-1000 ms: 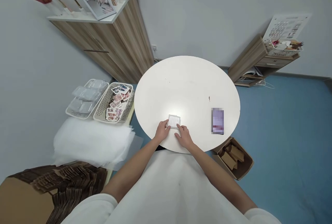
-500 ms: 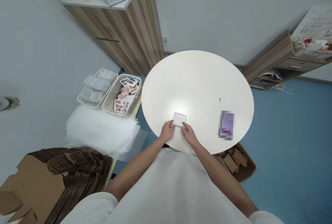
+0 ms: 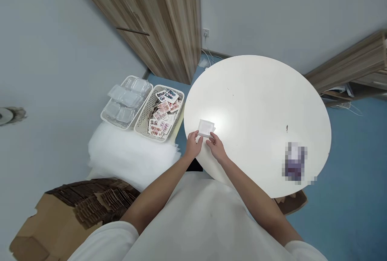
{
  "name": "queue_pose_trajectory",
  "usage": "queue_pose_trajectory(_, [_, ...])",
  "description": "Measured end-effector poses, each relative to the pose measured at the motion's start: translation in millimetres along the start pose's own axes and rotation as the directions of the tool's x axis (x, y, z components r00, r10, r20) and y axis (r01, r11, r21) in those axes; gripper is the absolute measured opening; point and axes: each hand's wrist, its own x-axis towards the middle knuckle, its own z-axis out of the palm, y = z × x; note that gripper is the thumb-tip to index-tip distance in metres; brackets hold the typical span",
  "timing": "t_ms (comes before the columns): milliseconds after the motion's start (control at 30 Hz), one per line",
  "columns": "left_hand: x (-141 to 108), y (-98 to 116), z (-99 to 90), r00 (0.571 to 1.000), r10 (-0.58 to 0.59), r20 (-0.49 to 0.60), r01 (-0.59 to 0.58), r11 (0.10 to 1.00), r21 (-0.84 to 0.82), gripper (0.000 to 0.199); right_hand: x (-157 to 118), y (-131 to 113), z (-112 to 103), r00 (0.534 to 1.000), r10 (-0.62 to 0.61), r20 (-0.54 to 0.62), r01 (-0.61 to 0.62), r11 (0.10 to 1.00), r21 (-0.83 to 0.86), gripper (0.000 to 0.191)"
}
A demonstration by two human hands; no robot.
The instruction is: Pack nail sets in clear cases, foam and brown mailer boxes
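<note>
A small white square box (image 3: 206, 127), shallow and tray-like, lies at the near left part of the round white table (image 3: 250, 104). Its kind of content cannot be made out. My left hand (image 3: 194, 145) grips the box's lower left corner, fingertips at the side and thumb at the near edge. At the lower right corner, my right hand (image 3: 217, 147) holds the box with bent fingers. A thin pale edge sticks out from under the box on its right side.
To the left stand a basket of printed cards (image 3: 163, 114) and a basket of clear plastic packs (image 3: 125, 102). White foam sheets (image 3: 130, 152) and stacked brown cardboard (image 3: 60, 220) lie nearer. A blurred purple item (image 3: 294, 162) rests on the table's right; a cardboard box (image 3: 294, 204) sits below.
My view has turned left, so table and baskets appear farther right. Both hands and the small white box are now closer to the table's left edge.
</note>
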Motion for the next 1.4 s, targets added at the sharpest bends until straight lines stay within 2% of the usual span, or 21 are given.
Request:
queue_pose_trajectory(167, [34.9, -4.1, -24.6, 1.000, 0.011, -0.008, -0.011, 1.000, -0.017, 0.038, 30.2, -18.2, 34.3, 0.999, -0.028, -0.019, 0.028, 0.999, 0.016, 0.059])
queue_pose_trajectory(400, [59.2, -5.5, -34.8, 1.000, 0.023, 0.020, -0.021, 0.997, -0.071, 0.039, 48.8, -28.3, 49.7, 0.996, -0.050, -0.070, 0.052, 0.998, 0.036, 0.058])
queue_pose_trajectory(700, [62.2, -10.4, -35.8, 0.997, 0.044, 0.056, -0.038, 0.994, -0.099, 0.040, 50.2, -31.5, 52.8, 0.992, -0.045, -0.120, 0.044, 0.999, -0.015, 0.058])
queue_pose_trajectory(1067, [59.9, -9.4, -39.7, 0.995, 0.044, 0.089, -0.035, 0.995, -0.098, 0.043, 47.1, -33.6, 52.3, 0.993, -0.051, -0.106, 0.048, 0.998, -0.034, 0.061])
queue_pose_trajectory(1400, [45.5, -11.7, -29.8, 0.997, 0.080, 0.018, -0.078, 0.991, -0.108, 0.057, 30.3, -26.1, 39.1, 0.997, -0.042, -0.067, 0.041, 0.999, -0.010, 0.064])
